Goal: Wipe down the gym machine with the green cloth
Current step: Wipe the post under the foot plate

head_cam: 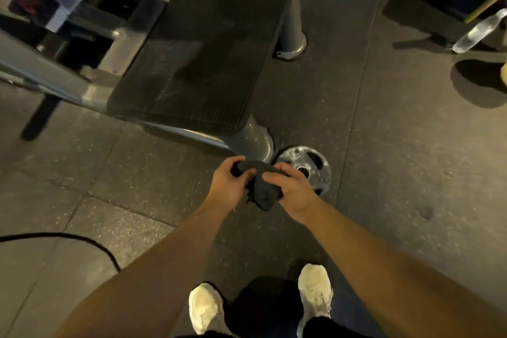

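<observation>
- head view: we hold the cloth [262, 193] bunched between both hands, above the floor [397, 173]; it looks dark in this light
- our left hand [225, 186] has its fingers curled round one end; our right hand [295, 191] is clamped on the other
- the gym machine [192, 68] stands just ahead, apart from the cloth
- a weight plate [315, 158] lies flat beside the machine's post; our white shoes [205, 307] below; a black cable [82, 237] at left

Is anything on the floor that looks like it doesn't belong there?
Yes. A metal weight plate lies flat on the floor beside the machine's post, not on a rack. A black cable also trails loose across the floor at the left.
</observation>
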